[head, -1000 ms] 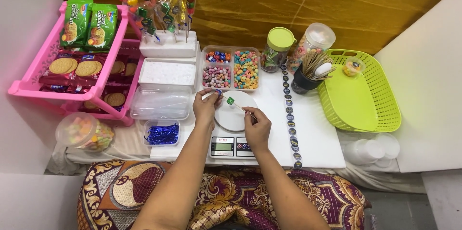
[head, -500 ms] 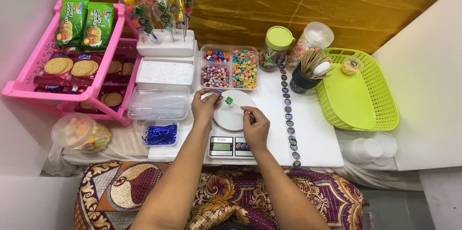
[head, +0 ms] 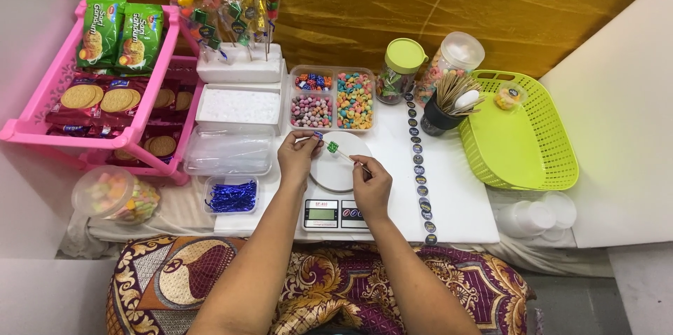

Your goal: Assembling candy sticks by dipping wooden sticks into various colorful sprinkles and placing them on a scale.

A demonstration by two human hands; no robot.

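Threading step, as I read it: my right hand [head: 371, 184] pinches a skewer [head: 348, 158] already carrying a green candy [head: 333, 147], held above the white dish [head: 336, 170] on the scale [head: 335, 213]. Left hand [head: 298, 156] pinches a blue candy [head: 317, 136]. Next calls for steady tip alignment.

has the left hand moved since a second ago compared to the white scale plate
No, not noticeably. The left hand sits at the upper left rim of the white scale plate in all three pictures, fingertips near the green candy on the skewer.

left hand [head: 297, 157] pinching, right hand [head: 372, 182] pinching
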